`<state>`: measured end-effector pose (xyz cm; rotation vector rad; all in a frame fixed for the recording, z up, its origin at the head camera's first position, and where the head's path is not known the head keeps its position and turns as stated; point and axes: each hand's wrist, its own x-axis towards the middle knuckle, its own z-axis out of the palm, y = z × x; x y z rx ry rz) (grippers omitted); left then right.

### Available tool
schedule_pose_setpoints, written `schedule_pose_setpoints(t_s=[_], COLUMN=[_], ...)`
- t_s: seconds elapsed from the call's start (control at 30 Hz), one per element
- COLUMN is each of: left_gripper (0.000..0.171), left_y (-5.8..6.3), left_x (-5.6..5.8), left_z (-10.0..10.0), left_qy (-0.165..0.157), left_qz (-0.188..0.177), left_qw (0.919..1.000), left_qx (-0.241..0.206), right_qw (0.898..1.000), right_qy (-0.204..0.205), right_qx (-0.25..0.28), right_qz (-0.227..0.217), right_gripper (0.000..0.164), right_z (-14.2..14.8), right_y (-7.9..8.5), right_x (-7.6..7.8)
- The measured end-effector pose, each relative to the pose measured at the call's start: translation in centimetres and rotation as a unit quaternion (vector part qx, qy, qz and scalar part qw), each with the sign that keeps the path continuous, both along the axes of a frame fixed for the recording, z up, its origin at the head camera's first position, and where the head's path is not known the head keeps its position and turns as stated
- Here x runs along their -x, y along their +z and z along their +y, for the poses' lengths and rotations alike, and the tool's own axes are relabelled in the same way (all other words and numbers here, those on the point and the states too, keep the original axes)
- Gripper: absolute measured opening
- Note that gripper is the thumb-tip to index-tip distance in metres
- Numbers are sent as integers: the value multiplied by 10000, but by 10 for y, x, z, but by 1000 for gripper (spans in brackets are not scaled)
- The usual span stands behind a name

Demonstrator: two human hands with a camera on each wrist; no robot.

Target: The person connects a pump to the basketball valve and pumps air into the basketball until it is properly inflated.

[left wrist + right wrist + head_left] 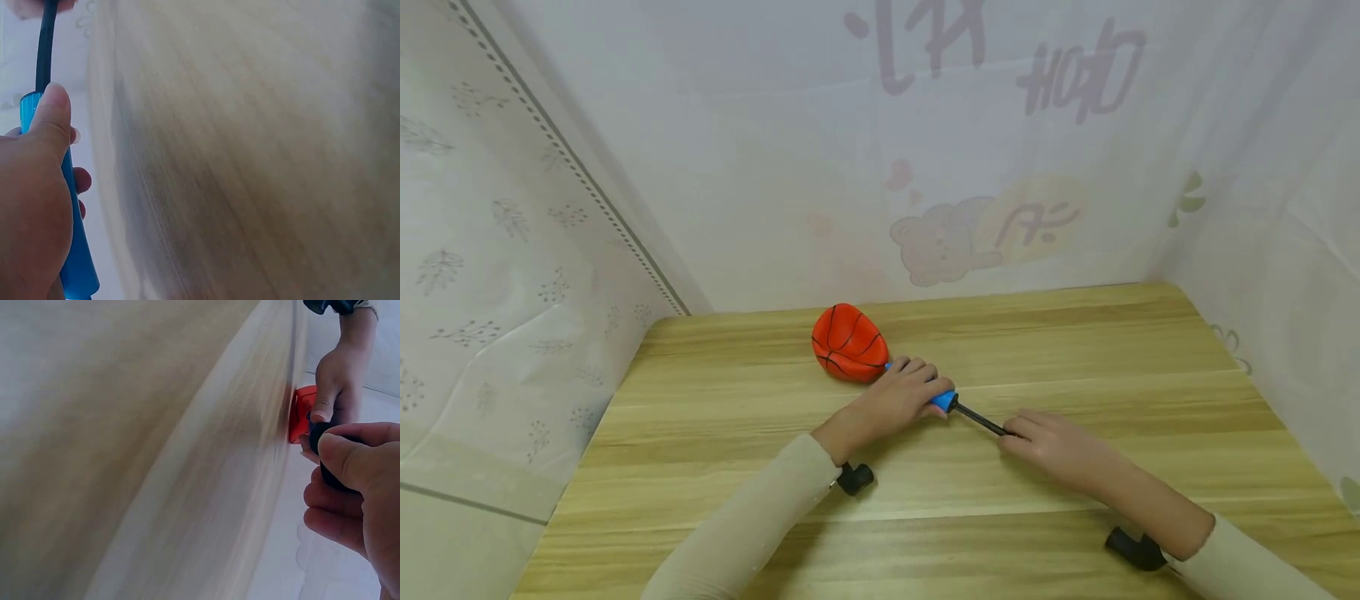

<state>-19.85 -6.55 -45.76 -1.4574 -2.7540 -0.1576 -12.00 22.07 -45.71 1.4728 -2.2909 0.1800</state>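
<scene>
A half-collapsed red basketball (847,340) with black lines lies on the table, a deep dent in its upper side. My left hand (897,397) wraps around the blue barrel of a hand pump (945,401), its thumb lying along the barrel in the left wrist view. The barrel's far end meets the ball's right edge; the joint itself is hidden. From the barrel a black rod (979,417) extends toward my right hand (1056,446). That hand grips the pump's black handle (337,478) between thumb and fingers, as the right wrist view shows.
The wood-grain table (715,392) is bounded at the back by a pale printed curtain (760,208), with more curtain at both sides. Black wrist cameras (855,479) hang under both forearms, close to the tabletop.
</scene>
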Motion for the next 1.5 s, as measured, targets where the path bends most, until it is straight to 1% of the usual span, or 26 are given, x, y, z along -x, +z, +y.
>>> schedule_pose_setpoints(t_s=[0.13,0.23,0.33,0.4,0.5,0.67,0.73,0.8,0.83,0.87,0.9,0.97,1.1,1.2,1.37,1.5], left_gripper=[38,38,39,39,39,40,41,41,41,40,40,40,40,40,41,40], left_y=[1,1,2,3,3,3,3,3,3,3,2,2,3,4,5,5], left_x=[1,0,0,0,0,1,1,1,1,1,2,2,2,1,0,-1], left_z=[0,0,0,0,-1,-1,-1,-1,0,0,0,0,-1,-1,0,1], left_qy=[28,20,23,56,127,164,186,216,221,221,225,227,228,216,220,180], left_qz=[0,-66,-130,-159,-157,-182,-218,-263,-276,-275,-274,-249,-172,-179,-200,-232], left_qw=[10000,9999,9997,9996,9995,9993,9993,9992,9991,9991,9991,9992,9994,9994,9995,9995], left_qx=[-10,-115,-186,-213,-226,-267,-247,-215,-212,-220,-224,-213,-180,-179,-129,-132], right_qw=[9998,9996,9996,9997,9999,9999,9996,9993,9992,9991,9989,9989,9987,9986,9988,9993], right_qy=[17,9,14,16,31,41,36,28,19,17,27,36,68,94,94,153], right_qx=[153,227,257,216,139,46,-9,-86,-147,-189,-231,-297,-397,-423,-315,-198], right_qz=[118,144,121,96,31,-157,-278,-350,-368,-384,-407,-364,-309,-318,-353,-260], right_gripper=[56,56,56,57,59,61,42,20,12,14,22,25,21,18,21,26], right_z=[11,17,20,19,15,4,-1,-5,-8,-10,-13,-19,-31,-38,-43,-42], right_y=[4,7,10,10,8,4,3,4,4,5,5,6,5,5,3,-1], right_x=[-10,-16,-18,-16,-11,2,7,13,15,18,21,27,37,42,47,46])
